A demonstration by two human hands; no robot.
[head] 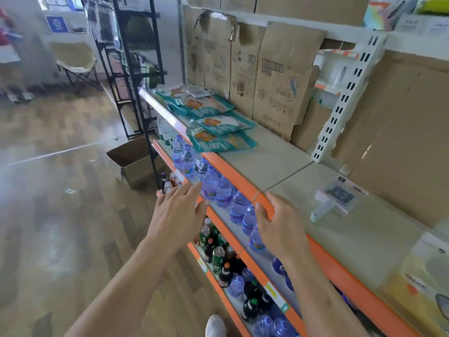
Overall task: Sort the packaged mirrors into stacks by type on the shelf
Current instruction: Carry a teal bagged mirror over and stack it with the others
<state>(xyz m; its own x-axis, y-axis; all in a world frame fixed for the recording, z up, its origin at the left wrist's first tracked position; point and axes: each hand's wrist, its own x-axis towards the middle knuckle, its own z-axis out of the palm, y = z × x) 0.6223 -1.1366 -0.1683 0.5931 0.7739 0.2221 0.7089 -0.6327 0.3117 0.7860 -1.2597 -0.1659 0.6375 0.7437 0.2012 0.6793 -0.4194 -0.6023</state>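
- Passed a chair (75,59) and a black rack (136,69) far left, with an open box (136,161) on the floor beside the rack; counted none of them as part of the job.
- Found teal packs (213,120) lying on the left half of the shelf (279,152), overlapping in a loose row rather than squared up; took them for one mirror type, gathered but not yet neatly stacked.
- Caught the left hand (177,215) in the air before the bottles (213,186) on the tier below, fingers straight and spread, holding nothing.
- Caught the right hand (279,229) on the orange edge (238,182) of the shelf, thumb against the front, fingers over the top; read it as a light grip on the edge, with no pack in it.
- Spotted one pink pack (337,198) alone on the right half, well apart from the teal ones; judged it a second type, set in its own place.
- Made out a yellow box (413,288) far right; could not tell its contents.
- Reckoned the types already split apart, with the squaring of the teal row left to do.
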